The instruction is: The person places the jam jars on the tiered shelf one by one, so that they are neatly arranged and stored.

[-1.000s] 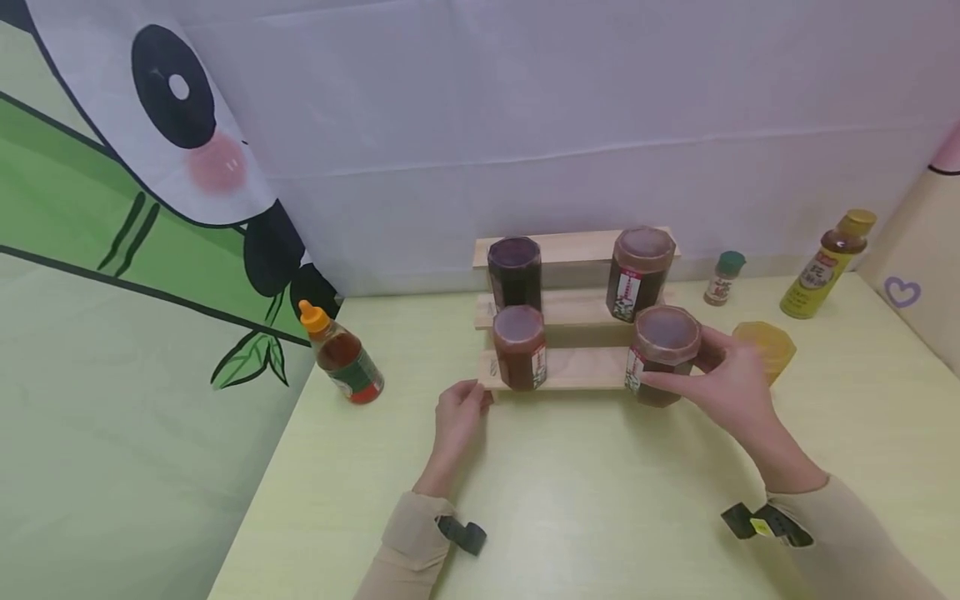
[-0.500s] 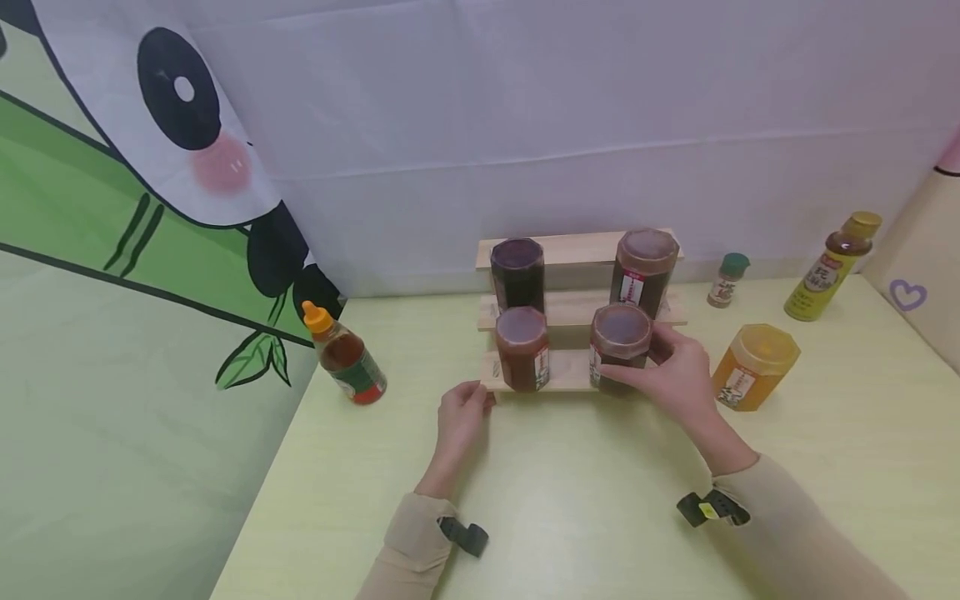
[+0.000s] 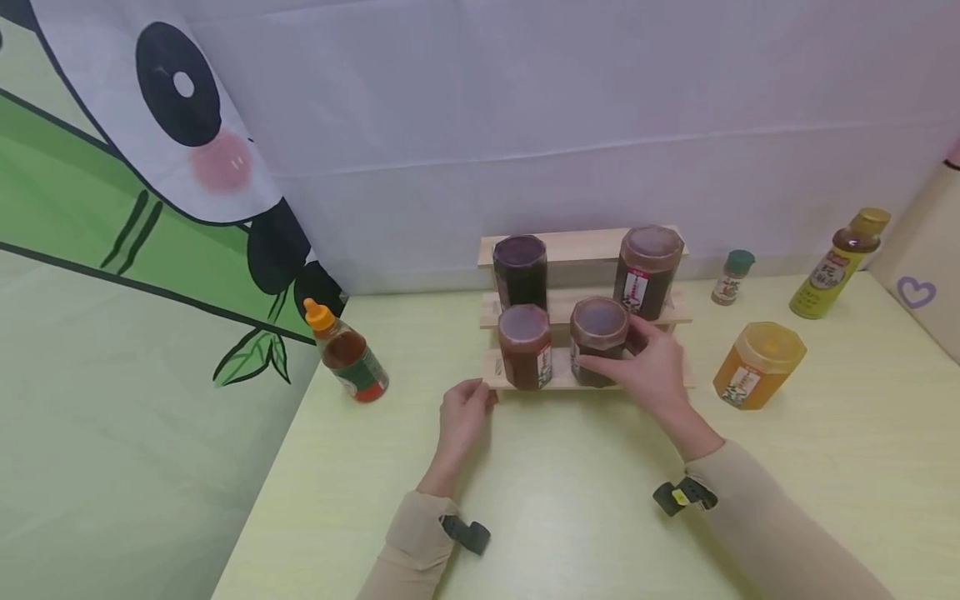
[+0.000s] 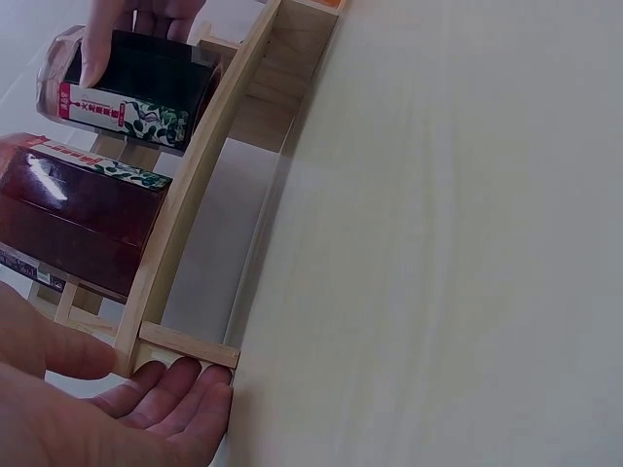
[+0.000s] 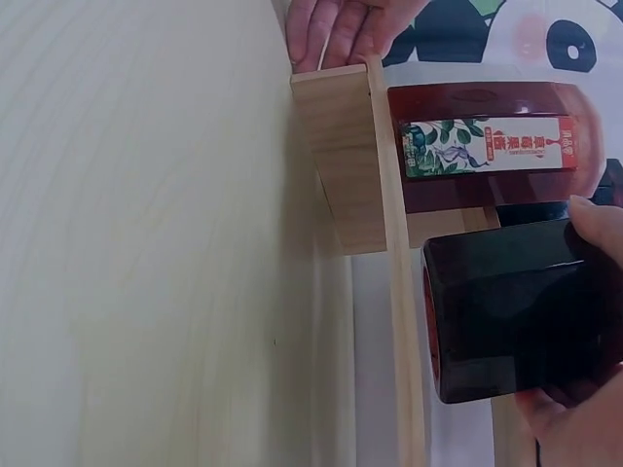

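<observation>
I am gripping the dark jar (image 3: 597, 342) with my right hand (image 3: 651, 367) on the rack's (image 3: 558, 379) lowest step while my left hand (image 3: 461, 417), fingers relaxed, is bracing its corner; a careless release risks it toppling off the narrow ledge.

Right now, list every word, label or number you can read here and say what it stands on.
Nothing reads clearly enough to quote.
Jar held by the right hand: label has a red strip of characters and a leaf print, too blurred.
Red-brown jar beside it: label has a red strip of characters, illegible.
Yellow bottle: dark characters, too small.
Orange jar, small green-capped bottle, back-right jar: labels too small.
</observation>
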Available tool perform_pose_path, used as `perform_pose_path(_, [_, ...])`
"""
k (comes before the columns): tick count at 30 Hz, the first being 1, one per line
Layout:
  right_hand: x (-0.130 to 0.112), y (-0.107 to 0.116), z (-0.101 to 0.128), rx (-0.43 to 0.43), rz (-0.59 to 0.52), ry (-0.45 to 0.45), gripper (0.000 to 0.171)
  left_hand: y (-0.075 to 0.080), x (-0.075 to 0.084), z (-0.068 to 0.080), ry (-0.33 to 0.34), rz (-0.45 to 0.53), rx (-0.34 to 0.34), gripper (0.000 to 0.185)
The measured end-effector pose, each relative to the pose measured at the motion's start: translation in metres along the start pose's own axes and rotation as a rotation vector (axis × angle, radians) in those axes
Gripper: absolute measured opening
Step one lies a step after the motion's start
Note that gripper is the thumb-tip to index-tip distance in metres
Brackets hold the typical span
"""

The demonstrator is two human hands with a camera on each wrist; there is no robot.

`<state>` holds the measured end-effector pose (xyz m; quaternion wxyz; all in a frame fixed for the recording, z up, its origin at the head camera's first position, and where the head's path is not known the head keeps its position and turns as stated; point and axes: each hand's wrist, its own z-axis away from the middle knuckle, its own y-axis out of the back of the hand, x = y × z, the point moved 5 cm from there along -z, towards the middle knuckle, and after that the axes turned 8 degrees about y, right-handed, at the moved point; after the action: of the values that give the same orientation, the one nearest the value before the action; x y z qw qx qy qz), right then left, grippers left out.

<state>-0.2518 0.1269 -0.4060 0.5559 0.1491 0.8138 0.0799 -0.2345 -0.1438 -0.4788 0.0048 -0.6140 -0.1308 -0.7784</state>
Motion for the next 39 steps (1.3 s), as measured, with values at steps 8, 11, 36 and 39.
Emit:
perform_pose_path(8, [0.0021,-0.0065,-0.0018,-0.02,-0.03,-0.027,0.084,0.0001,-0.0003,-0.0002,-0.001,-0.006,0.003,0.027])
perform_pose_path(11, [0.0023,-0.007,-0.0027,-0.015,-0.031,-0.028,0.083,-0.0003,0.0002,0.0005,-0.008,-0.011,0.004,0.027])
perform_pose_path(36, [0.0023,-0.0082,0.0015,-0.047,-0.022,0.014,0.085,-0.0013,0.0012,0.0029,0.01,-0.016,0.011,0.028])
perform_pose_path(39, [0.0005,-0.0082,0.0016,-0.047,0.008,0.018,0.089,-0.0009,0.0005,0.0014,0.002,-0.018,0.017,0.028])
